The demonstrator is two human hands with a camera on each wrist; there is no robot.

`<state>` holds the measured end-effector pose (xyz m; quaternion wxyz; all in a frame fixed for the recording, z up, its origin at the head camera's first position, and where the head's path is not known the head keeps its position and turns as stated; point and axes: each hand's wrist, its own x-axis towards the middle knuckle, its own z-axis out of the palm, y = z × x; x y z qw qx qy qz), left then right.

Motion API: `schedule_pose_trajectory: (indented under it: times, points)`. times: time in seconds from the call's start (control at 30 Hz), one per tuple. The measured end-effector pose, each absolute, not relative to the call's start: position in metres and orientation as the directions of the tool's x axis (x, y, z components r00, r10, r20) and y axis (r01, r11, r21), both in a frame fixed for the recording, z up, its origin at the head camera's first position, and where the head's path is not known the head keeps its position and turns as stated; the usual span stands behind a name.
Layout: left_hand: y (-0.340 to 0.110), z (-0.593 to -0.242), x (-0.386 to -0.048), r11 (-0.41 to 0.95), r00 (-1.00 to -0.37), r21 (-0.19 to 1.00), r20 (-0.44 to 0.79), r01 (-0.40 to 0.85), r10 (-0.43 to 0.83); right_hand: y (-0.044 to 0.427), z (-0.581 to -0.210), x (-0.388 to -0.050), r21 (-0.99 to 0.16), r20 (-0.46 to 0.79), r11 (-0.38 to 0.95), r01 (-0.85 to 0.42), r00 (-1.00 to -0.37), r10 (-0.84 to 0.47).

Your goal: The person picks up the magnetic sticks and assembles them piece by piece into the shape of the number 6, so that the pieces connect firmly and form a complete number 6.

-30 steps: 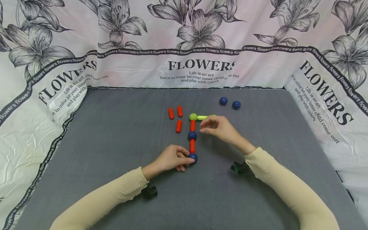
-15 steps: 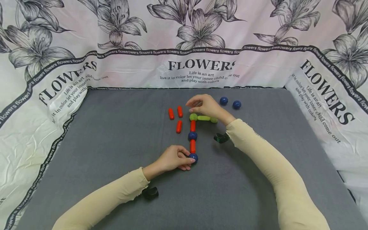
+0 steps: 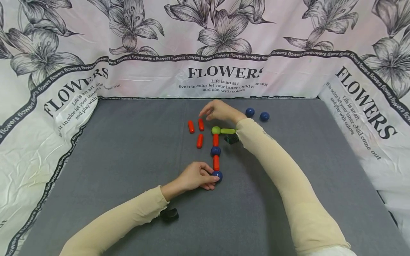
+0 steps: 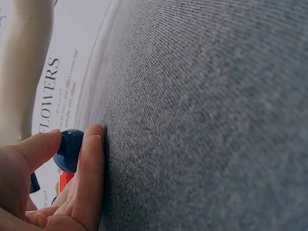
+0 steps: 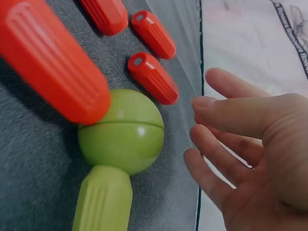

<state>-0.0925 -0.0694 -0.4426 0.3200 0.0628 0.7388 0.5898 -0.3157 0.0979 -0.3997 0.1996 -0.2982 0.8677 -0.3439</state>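
My left hand [image 3: 196, 176] pinches the blue ball [image 4: 71, 150] at the near end of a joined chain on the table. From that ball the chain runs away through a red rod [image 3: 216, 163], a second blue ball [image 3: 216, 151] and another red rod [image 3: 215, 140] to a green ball [image 5: 122, 132]. A green rod [image 3: 227, 131] sticks out to the right of the green ball. Empty, my right hand [image 3: 219, 110] hovers beyond the green ball with loosely bent fingers. Its fingertips are close to a loose red rod [image 3: 200, 124], apart from it.
Two more loose red rods, one at the far left [image 3: 191, 126] and one nearer [image 3: 200, 141], lie left of the chain. Two loose blue balls [image 3: 250, 112] sit at the back right. A flower-printed cloth [image 3: 224, 76] walls the grey table [image 3: 134, 153] behind and at both sides.
My right hand has left the green rod's right end and moved away and to the left, over the green ball towards the loose red rods. My left hand stays on the near blue ball.
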Motion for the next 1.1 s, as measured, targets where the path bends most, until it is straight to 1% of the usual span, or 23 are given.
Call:
schedule_pose_trajectory:
  times: [0.2, 0.33, 0.57, 0.73, 1.1]
  points:
    - [-0.067, -0.443, -0.093, 0.287, -0.784, 0.915, -0.394, -0.284, 0.480, 0.089, -0.404, -0.318, -0.721, -0.235, 0.608, -0.332, -0.708, -0.666]
    - [-0.067, -0.444, -0.094, 0.286, -0.777, 0.915, -0.396, -0.285, 0.490, 0.088, -0.406, -0.318, -0.698, -0.264, 0.634, -0.333, -0.704, -0.659]
    - [-0.066, -0.446, -0.097, 0.276, -0.772, 0.915, -0.398, -0.295, 0.495, 0.087, -0.407, -0.316, -0.651, -0.258, 0.664, -0.369, -0.714, -0.651]
    - [-0.066, -0.446, -0.098, 0.268, -0.769, 0.915, -0.400, -0.301, 0.499, 0.087, -0.409, -0.315, -0.590, -0.239, 0.697, -0.407, -0.736, -0.633]
    - [-0.067, -0.449, -0.100, 0.263, -0.763, 0.918, -0.394, -0.297, 0.512, 0.087, -0.412, -0.316, -0.597, -0.190, 0.689, -0.411, -0.762, -0.619]
